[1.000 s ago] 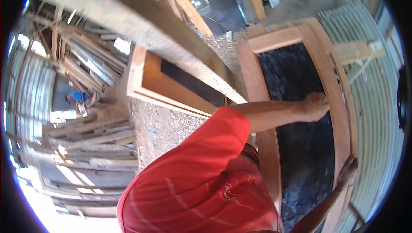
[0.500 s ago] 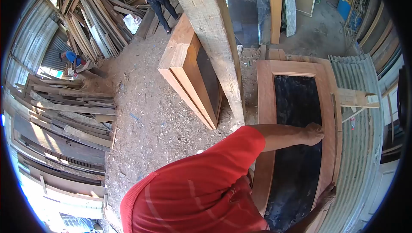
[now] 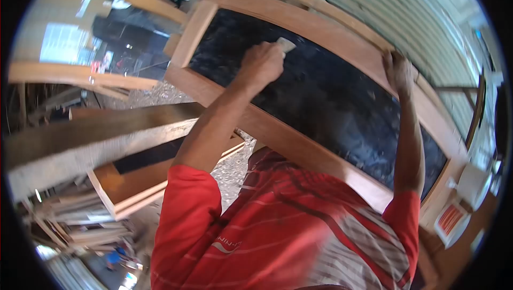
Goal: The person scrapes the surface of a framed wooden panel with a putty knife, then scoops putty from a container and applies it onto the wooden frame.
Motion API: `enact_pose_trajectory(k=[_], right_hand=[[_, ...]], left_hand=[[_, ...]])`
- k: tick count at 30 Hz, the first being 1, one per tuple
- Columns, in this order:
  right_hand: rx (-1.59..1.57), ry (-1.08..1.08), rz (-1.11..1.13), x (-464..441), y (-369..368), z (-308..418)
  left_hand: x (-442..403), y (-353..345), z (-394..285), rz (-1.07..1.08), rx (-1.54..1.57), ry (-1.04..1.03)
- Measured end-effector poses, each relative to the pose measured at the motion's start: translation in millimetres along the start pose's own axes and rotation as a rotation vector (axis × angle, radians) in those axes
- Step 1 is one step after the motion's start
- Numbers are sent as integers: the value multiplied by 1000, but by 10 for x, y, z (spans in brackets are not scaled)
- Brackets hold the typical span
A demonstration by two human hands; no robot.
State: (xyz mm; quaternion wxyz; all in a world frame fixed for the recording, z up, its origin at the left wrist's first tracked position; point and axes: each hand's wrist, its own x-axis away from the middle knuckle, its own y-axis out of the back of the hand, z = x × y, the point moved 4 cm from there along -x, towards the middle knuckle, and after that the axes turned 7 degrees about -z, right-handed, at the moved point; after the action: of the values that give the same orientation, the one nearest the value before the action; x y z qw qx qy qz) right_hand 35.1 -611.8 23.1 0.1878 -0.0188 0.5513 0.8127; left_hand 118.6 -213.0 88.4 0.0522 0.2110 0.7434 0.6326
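While pinching a small pale pad (image 3: 287,45) in the left hand (image 3: 262,65), leaning over a wooden frame (image 3: 299,137) with a black panel (image 3: 320,97) set inside it. Closing the fingers of this hand around the pad, with 1 end of it poking out past the knuckles, and holding it over the panel towards the end at upper left. Curling the fingers of the right hand (image 3: 398,73) over the long far rail of the frame, well apart from the left, mostly closed on the wood and holding no tool that can be seen. Stretching both forearms across the near rail, with the frame lying slanted in front of the red shirt (image 3: 267,226). Facing corrugated sheets (image 3: 395,1) just beyond the far rail. Having a white container (image 3: 474,186) near the frame's right end, with a red-marked label (image 3: 453,220) close below it. Passing the left forearm near a thick beam (image 3: 101,135) and, partly behind it, an open wooden box (image 3: 141,199) with a dark inner face. Standing near wood chips (image 3: 230,180) on the ground, with stacked boards (image 3: 91,220) and 1 blurred person in blue (image 3: 112,258) farther off at lower left.
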Motion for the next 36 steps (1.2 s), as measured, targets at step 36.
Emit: enact_pose_trajectory(k=[36], right_hand=[[-201,-93,-44,-12,-25,-62]], left_hand=[[-254,94,-398,85,-158,-236]])
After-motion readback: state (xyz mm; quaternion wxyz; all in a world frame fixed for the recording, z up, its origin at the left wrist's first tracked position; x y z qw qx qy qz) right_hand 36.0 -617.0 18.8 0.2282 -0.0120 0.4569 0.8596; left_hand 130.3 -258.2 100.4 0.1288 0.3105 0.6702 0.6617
